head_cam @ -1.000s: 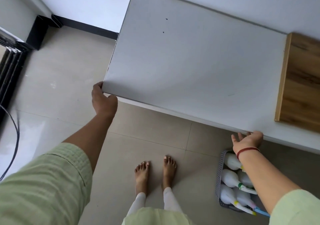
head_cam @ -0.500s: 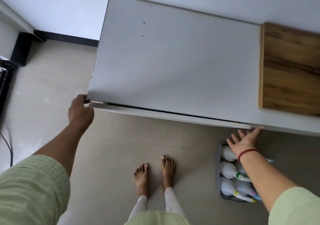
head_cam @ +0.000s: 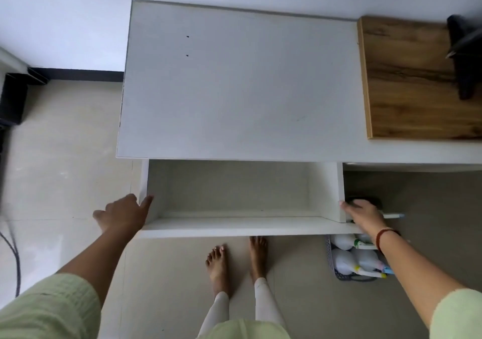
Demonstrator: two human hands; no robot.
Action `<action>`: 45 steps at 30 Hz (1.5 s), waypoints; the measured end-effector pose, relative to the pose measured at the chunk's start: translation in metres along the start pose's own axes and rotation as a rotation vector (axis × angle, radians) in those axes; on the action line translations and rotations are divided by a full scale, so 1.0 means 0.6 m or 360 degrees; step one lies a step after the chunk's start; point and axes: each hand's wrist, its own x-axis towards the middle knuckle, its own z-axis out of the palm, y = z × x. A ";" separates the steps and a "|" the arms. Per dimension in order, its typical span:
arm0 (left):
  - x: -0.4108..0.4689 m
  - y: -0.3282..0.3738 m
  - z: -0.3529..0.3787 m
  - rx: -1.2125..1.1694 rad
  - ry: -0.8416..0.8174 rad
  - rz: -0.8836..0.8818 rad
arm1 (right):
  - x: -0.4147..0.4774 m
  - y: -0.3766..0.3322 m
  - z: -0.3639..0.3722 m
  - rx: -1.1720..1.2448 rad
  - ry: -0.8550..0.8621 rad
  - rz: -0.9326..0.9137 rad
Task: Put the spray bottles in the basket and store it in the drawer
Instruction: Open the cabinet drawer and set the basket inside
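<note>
Matt white laminate drawer, smooth inside, between left hand and right hand. Grey perforated plastic basket below right hand holds smooth white plastic spray bottles. Brown wood-grain panel beyond. Glossy beige floor tiles.

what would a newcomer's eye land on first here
The open, empty white drawer pulled out from under the white cabinet top, with the left hand and right hand at its two sides. Next, the basket of white spray bottles on the floor at lower right, beside the bare feet.
</note>
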 end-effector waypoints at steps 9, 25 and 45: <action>-0.019 -0.018 0.058 0.0188 -0.0116 -0.0096 | 0.007 0.036 0.068 -0.0497 0.0061 0.0167; -0.109 0.129 0.048 -0.0592 0.0463 0.0286 | -0.005 0.049 0.040 -0.0169 0.0345 -0.0056; -0.443 0.707 0.136 0.0002 0.0136 0.2180 | 0.006 0.396 -0.126 0.0507 0.0824 0.0372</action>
